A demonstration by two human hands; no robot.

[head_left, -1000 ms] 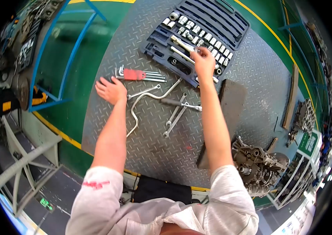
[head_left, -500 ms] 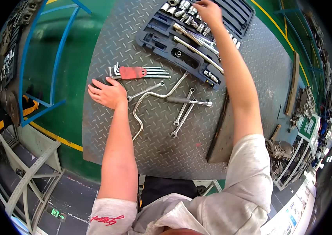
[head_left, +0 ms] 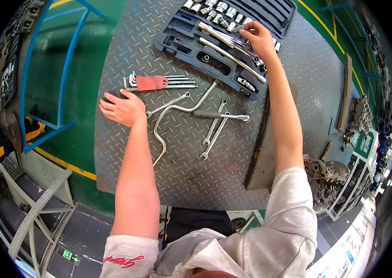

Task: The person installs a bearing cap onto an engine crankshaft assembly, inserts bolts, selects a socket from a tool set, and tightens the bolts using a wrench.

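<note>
Below, treadplate tabletop [head_left: 196,185], green floor [head_left: 95,46] alongside, left grip [head_left: 122,109] spread wide, right grip [head_left: 258,39] unclear

Single head-worn fisheye view; looks forward and steeply down, past shirt [head_left: 274,236], to left hand [head_left: 123,109], right hand [head_left: 259,39], treadplate tabletop [head_left: 191,180] close below.

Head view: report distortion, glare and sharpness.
In the head view, strong wide-angle distortion bows the edges of the steel table and corners go black; sockets carry bright highlights, white patches glare at far right; the left hand looks fairly sharp.
</note>
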